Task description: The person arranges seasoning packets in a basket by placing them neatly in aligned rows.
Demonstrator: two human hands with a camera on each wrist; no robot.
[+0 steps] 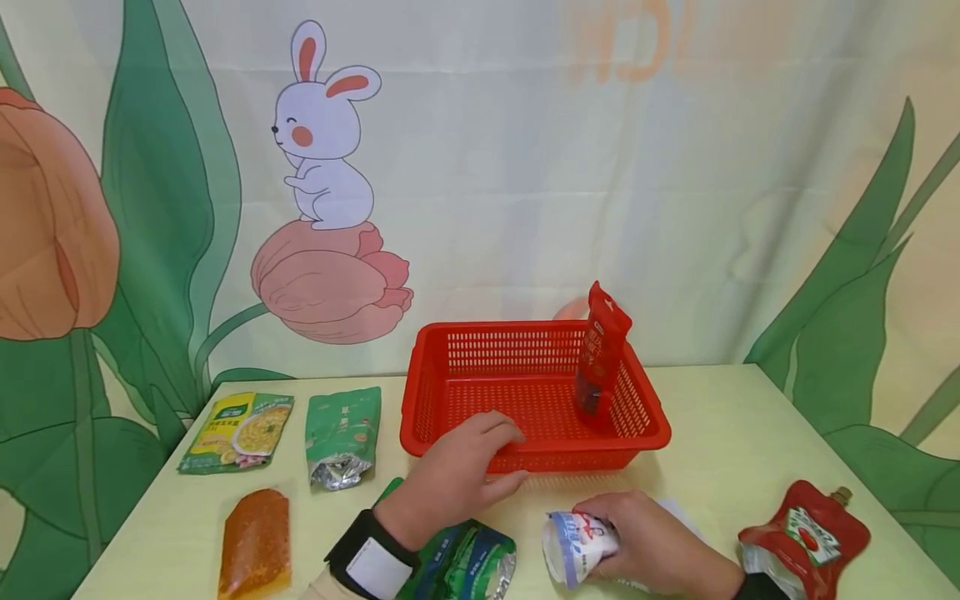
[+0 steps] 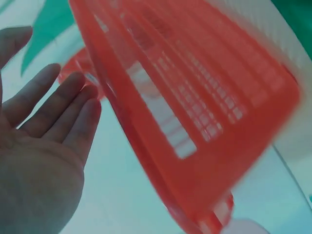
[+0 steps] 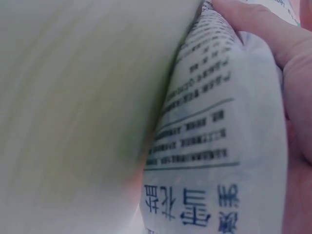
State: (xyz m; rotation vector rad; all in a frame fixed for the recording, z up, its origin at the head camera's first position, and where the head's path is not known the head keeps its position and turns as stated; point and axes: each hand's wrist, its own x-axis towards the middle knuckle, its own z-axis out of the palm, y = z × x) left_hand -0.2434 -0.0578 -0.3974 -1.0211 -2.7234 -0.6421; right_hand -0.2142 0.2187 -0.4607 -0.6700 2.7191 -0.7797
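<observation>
My right hand (image 1: pixel 648 533) grips a white and blue printed plastic packet (image 1: pixel 581 546) at the front of the table. Dark Chinese print runs along the side of this packet (image 3: pixel 204 136) in the right wrist view, with the fingers at its right edge. Over the near rim of the red plastic basket (image 1: pixel 536 458) is my left hand (image 1: pixel 465 467); its fingers are relaxed and hold nothing. The left wrist view has that palm (image 2: pixel 44 156) beside the basket wall. Upright inside the basket, at its right end, stands a red packet (image 1: pixel 600 358).
Left of the basket lie a yellow-green soup packet (image 1: pixel 238 433), a green pouch (image 1: pixel 343 433) and an orange-brown sauce packet (image 1: pixel 255 542). A green and blue packet (image 1: pixel 472 562) is partly under my left forearm. On the right lies a red spouted ketchup pouch (image 1: pixel 806 533). A printed curtain (image 1: pixel 487 208) hangs behind.
</observation>
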